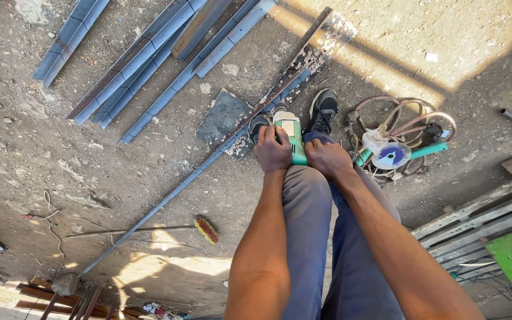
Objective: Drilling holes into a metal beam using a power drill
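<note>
1. Left hand (272, 149) is wrapped around the green power drill (293, 137), gripping its body.
2. Right hand (327, 159) clasps the drill's rear, apparently closed.
3. The drill points down at the long steel angle bar (220, 153) between the black shoes (322, 110).

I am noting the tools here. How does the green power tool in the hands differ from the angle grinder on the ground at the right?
The green power tool is gripped by the left hand and right hand; the angle grinder lies untouched. The first points down at the long metal bar; the second rests flat among coiled cable. Both have green bodies.
</note>
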